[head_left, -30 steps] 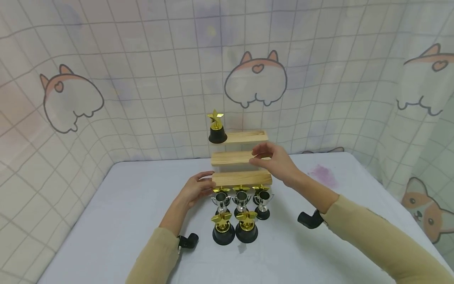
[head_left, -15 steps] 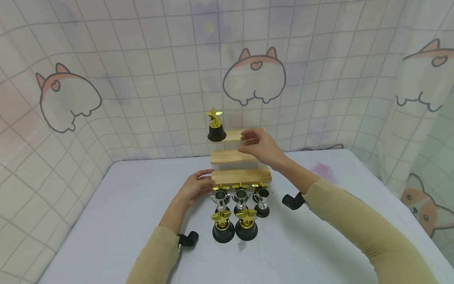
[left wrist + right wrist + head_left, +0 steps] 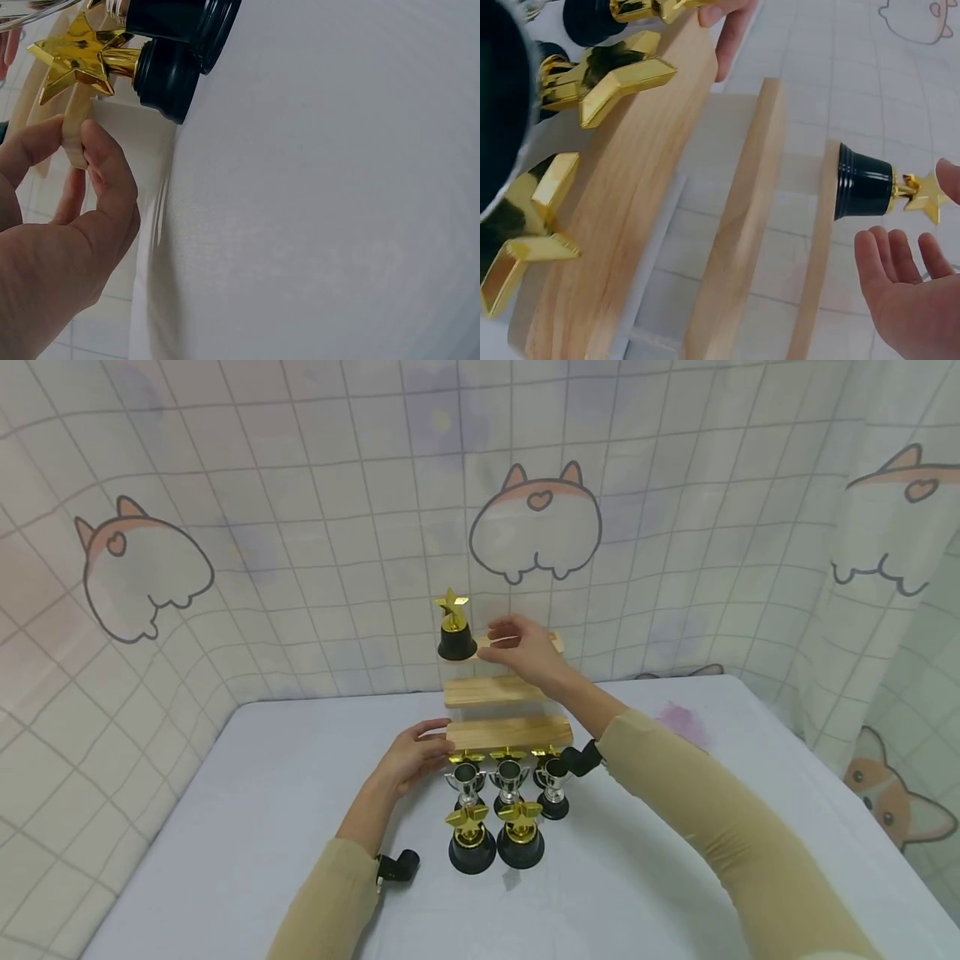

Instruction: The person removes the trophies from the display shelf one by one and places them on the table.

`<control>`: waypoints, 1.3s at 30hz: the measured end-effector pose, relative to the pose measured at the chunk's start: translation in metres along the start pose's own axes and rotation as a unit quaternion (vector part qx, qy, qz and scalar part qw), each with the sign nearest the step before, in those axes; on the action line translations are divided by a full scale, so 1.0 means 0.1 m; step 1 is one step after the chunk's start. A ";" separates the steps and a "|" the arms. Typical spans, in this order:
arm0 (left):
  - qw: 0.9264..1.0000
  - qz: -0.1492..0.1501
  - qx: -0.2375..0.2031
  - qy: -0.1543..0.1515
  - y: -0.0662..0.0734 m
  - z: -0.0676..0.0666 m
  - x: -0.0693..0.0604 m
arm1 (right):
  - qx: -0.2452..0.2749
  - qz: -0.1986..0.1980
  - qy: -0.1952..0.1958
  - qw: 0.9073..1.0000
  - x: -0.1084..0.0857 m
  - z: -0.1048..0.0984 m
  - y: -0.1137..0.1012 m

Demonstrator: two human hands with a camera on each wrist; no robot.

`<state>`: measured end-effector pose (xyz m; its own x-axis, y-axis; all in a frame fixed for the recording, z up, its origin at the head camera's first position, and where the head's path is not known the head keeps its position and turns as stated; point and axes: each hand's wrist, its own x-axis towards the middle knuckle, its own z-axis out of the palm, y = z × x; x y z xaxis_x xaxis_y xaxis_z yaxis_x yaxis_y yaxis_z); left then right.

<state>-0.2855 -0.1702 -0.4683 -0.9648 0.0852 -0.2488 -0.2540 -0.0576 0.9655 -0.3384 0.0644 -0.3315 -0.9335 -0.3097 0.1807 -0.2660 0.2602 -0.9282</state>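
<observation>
A three-step wooden display stand (image 3: 510, 733) stands at the back of the table. On its top step, at the left end, a gold star trophy (image 3: 457, 644) with a black base stands upright. My left hand (image 3: 408, 760) pinches the left end of the lowest board (image 3: 76, 135) between thumb and fingers. Just right of the star trophy is my right hand (image 3: 528, 652), in front of the top step. In the right wrist view its fingers (image 3: 900, 259) and thumb are spread apart near the trophy, with nothing held and a gap visible below the base.
Before the stand are silver cup trophies (image 3: 509, 777), with gold star trophies (image 3: 521, 839) in front of them and more stars behind, partly hidden. A white cloth covers the table (image 3: 285, 810). A grid-patterned curtain (image 3: 337, 568) hangs close behind.
My right hand has moved left and up, from the right end of the middle step to beside the star trophy on top. The left hand has stayed on the lowest board.
</observation>
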 end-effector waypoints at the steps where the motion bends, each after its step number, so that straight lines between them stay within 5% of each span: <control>1: 1.000 -0.001 -0.001 0.000 0.00 0.00 0.00 | 0.004 0.001 -0.001 1.000 0.02 0.01 0.01; 24: 1.000 0.000 -0.001 -0.001 -0.01 -0.04 0.01 | -0.033 0.013 0.029 0.999 0.48 0.26 0.11; 39: 1.000 0.002 -0.018 -0.016 -0.02 -0.02 0.00 | -0.022 0.012 0.037 0.999 0.57 0.44 0.13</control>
<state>-0.2850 -0.1723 -0.4702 -0.9630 0.1172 -0.2426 -0.2539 -0.0937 0.9627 -0.3841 0.0094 -0.3476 -0.9546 -0.2352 0.1831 -0.2519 0.3082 -0.9174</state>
